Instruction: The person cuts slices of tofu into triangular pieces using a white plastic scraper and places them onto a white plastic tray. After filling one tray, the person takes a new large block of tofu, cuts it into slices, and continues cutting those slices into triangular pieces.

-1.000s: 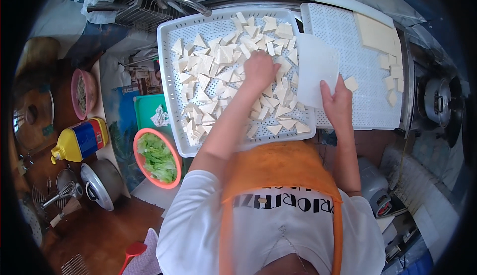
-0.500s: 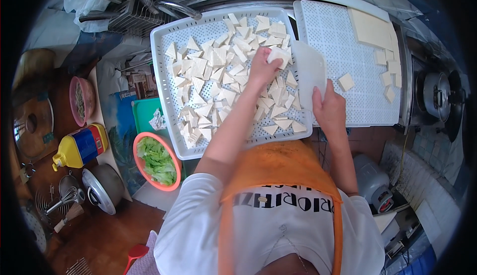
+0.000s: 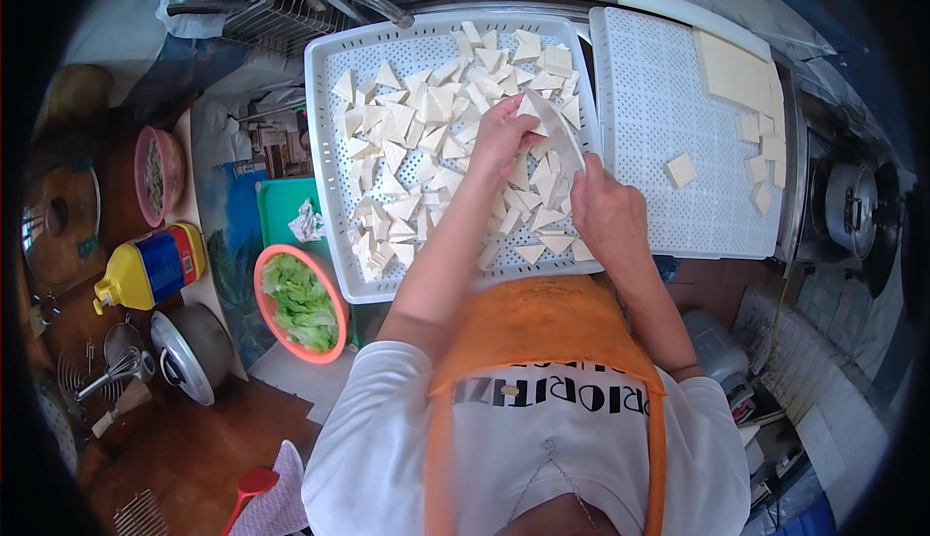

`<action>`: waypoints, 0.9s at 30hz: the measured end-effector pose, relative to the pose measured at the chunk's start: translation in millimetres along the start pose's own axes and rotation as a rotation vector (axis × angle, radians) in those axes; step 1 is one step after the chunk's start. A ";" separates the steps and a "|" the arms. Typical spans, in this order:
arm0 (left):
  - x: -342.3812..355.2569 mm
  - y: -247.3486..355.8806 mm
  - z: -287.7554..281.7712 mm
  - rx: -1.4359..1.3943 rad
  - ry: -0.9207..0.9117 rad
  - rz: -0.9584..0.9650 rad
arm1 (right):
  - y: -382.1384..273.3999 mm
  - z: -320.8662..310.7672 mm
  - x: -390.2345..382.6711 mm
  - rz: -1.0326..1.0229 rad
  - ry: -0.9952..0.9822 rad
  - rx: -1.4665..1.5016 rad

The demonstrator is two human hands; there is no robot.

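My left hand (image 3: 502,139) is closed on a white block of tofu (image 3: 528,110) above the perforated white tray (image 3: 318,124). My right hand (image 3: 610,208) grips a cleaver (image 3: 562,141) by its handle. The broad blade stands close against the tofu block, seen nearly edge-on; whether it has entered the tofu is hard to see. Many tofu triangles (image 3: 392,155) lie scattered and overlapping in the tray under both hands. On a second perforated tray (image 3: 639,90) to the right sit a loose square of tofu (image 3: 681,170), several smaller blocks (image 3: 760,143) and a large slab (image 3: 733,69).
To the left are a pink-orange bowl of lettuce (image 3: 300,308), a green tray (image 3: 276,197), a yellow jug (image 3: 150,267), a lidded pot (image 3: 194,354) and a whisk (image 3: 114,371). A faucet (image 3: 373,3) reaches over the tray's far-left corner. A pot (image 3: 851,208) stands far right.
The cleaver has swung from lying flat beside my right hand to upright at the tofu block. My right hand has moved left, toward my left hand, which still holds tofu.
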State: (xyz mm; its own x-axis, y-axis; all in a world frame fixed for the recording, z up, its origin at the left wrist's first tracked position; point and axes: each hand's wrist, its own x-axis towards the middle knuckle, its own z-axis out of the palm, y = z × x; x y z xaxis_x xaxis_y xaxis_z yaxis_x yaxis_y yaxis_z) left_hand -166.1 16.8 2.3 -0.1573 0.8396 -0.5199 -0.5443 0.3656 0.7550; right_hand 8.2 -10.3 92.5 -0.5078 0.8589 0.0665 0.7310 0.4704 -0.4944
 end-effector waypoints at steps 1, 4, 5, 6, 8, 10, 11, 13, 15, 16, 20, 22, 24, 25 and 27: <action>-0.4 0.4 0.3 -0.029 -0.001 -0.005 | -0.2 1.1 -0.1 0.005 -0.011 -0.017; 1.1 0.1 -0.5 -0.007 0.011 -0.023 | -3.2 -1.5 -1.0 0.007 -0.008 0.017; 1.7 0.0 -0.3 -0.004 0.011 -0.027 | -1.8 -1.1 -0.8 0.011 -0.009 0.020; 2.6 -0.2 -0.1 0.007 0.013 -0.030 | 0.0 -0.4 -0.8 0.004 -0.008 0.007; 1.3 1.9 -0.4 0.015 0.010 -0.024 | -0.5 0.5 -1.0 -0.009 0.001 -0.011; 0.4 3.4 2.3 0.012 0.011 -0.026 | 1.8 3.1 -0.7 -0.015 -0.008 0.002; 0.6 4.2 4.9 0.017 0.009 -0.031 | 4.4 6.0 0.2 -0.008 -0.008 0.004; 0.2 5.3 9.9 0.104 -0.016 -0.015 | 10.3 15.0 2.1 0.037 -0.099 -0.003; 0.5 4.7 10.6 0.162 -0.013 -0.043 | 17.4 28.2 4.1 0.018 -0.072 -0.028; 2.9 6.4 9.7 0.215 -0.008 -0.064 | 20.5 31.1 6.4 -0.010 -0.045 -0.056; 24.1 21.2 -21.4 0.449 -0.164 -0.035 | 34.5 23.6 2.3 0.023 -0.049 0.052; 41.5 32.5 -28.7 0.834 -0.162 0.106 | 41.0 12.6 -4.3 0.124 -0.189 0.126; 42.9 56.9 -2.8 1.399 -0.143 0.210 | 50.4 8.8 -15.5 0.159 -0.190 0.150; 47.4 60.2 1.4 1.400 -0.141 0.211 | 50.7 6.0 -19.7 0.163 -0.192 0.182; 71.4 61.8 10.9 1.588 0.009 0.404 | 52.8 3.3 -26.2 0.168 -0.187 0.193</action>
State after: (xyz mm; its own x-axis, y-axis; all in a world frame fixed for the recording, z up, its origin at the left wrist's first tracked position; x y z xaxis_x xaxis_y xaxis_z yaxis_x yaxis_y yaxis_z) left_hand -201.9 103.7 16.3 -0.0782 0.9773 -0.1967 0.8726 0.1625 0.4605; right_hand 58.6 -8.6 61.8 -0.4751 0.8609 -0.1821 0.7211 0.2623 -0.6413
